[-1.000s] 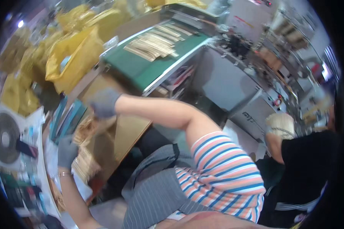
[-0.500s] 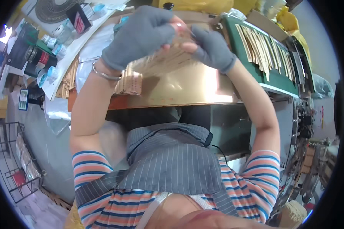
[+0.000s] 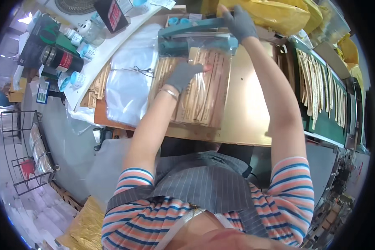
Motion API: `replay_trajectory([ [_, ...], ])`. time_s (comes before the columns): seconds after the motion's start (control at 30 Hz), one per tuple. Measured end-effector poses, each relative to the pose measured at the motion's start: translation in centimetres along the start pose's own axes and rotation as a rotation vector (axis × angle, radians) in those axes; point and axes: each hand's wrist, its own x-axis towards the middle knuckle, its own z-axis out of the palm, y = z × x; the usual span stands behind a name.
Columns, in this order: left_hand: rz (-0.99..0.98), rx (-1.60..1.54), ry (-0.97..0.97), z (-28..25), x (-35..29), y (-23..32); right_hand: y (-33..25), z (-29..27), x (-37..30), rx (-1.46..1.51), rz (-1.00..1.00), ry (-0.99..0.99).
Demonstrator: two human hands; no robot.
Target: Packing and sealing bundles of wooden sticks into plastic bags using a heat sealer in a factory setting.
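Observation:
A clear plastic bag (image 3: 208,108) filled with flat wooden strips lies on the table. Its far end reaches a teal bar-type heat sealer (image 3: 175,49). My left hand (image 3: 183,76), in a grey fingerless glove, rests flat on the bag, thumb stretched to the right. At the far side my right hand (image 3: 241,26), gloved alike, grips the right end of the sealer's raised arm (image 3: 191,27). A gap shows between that arm and the sealer's base. More bagged strips (image 3: 164,66) lie under and beside my left forearm.
Left of the bags lies a stack of clear plastic bags (image 3: 127,98) tied with a dark cord. A white side table (image 3: 77,100) carries jars, a dark flask (image 3: 62,58) and a fan. To the right, a green board (image 3: 310,110) holds rows of strips. Yellow bags (image 3: 275,16) sit behind.
My hands, raised together around a bag before, are now apart. The bag lies on the table under my left hand, and my right hand has reached the sealer's arm. The view has shifted.

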Motion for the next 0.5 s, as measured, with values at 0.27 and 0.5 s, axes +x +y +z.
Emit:
replay_trajectory([
  [0.27,0.025,-0.114,0.178,-0.5,4.0,0.8,1.1,2.9,-0.3,-0.306,-0.015,-0.292],
  [0.5,-0.061,-0.136,0.169,-2.2,6.4,-2.6,1.1,5.1,-0.6,-0.258,-0.076,-0.219],
])
